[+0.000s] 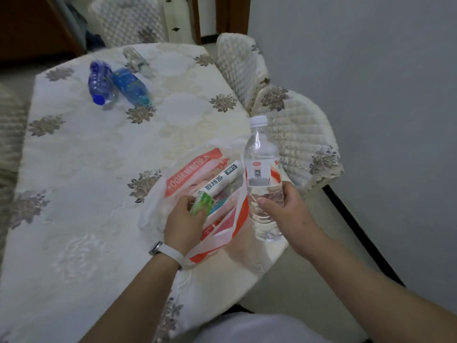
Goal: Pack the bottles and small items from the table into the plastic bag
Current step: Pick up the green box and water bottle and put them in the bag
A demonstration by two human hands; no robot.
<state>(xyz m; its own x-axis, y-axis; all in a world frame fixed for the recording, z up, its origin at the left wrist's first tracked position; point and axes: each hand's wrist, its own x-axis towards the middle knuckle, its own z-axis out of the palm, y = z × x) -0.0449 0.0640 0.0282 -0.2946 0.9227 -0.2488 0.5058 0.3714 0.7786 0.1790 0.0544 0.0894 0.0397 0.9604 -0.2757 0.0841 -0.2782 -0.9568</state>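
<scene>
The table is round-edged and has a cream cloth on it with grey-brown flowers. A chair with a soft bumpy cover stands on the right by a plain grey wall, and another such chair is at the far side. A white and orange plastic bag lies open on the near right part of the table. Inside it is a white tube with dark writing. The left hand, with a white band on the wrist, is at the bag's mouth and its fingers curl round a small green packet. The right hand grips a clear bottle near its bottom. This bottle stands up straight just right of the bag, has a white cap and a white and red label, and looks see-through. Far off on the left lie a dark blue bottle and a lighter blue bottle, touching, with one more clear bottle just past them
</scene>
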